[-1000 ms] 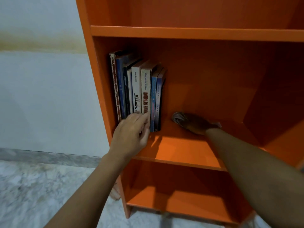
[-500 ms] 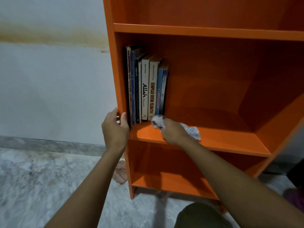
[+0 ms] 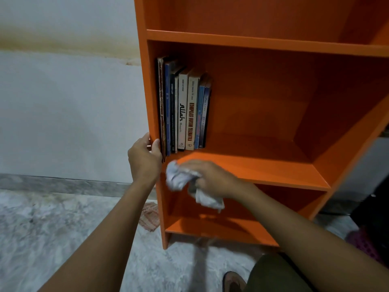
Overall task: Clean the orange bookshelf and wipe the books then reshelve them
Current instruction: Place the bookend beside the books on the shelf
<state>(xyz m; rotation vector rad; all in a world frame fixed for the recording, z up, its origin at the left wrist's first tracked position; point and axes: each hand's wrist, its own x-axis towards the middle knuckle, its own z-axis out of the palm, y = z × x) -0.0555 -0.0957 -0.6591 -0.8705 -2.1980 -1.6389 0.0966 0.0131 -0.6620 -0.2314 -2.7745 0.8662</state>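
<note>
**Cloth pulled out to shelf's front edge, books not yet touched**

Right hand (image 3: 212,179) has come forward since half a second ago. It was on the middle shelf (image 3: 263,167) at the foot of the books and now sits at that board's front edge, toward the left end. Fingers are curled tight round a crumpled white cloth (image 3: 179,178), with one tail hanging below the edge. Left hand (image 3: 145,159) is unchanged, clamped on the front edge of the bookshelf (image 3: 141,81) left side panel, thumb inside, fingers outside, just beside the books.

Books (image 3: 183,110) stand upright in a row at the left end of the middle shelf, pressed against the side panel. Spines run dark brown, blue, dark, two cream with printed titles, then two thin blue. None is pulled out, so book wiping looks still to do. Bookshelf is glossy orange laminate; dust can't be judged through the blur.

Risks:
- The leftmost brown book juts forward of the row, right by the left thumb. A cloth sweep back along the edge could catch it and tip it off.
- The thin end books have nothing propping them on the right, so a nudge could topple them.
- A hard push on the board could rock the unit. The left-hand hold seems to guard against that.

Patterned rag (image 3: 150,218) lies on the floor by the unit's left foot.
</note>
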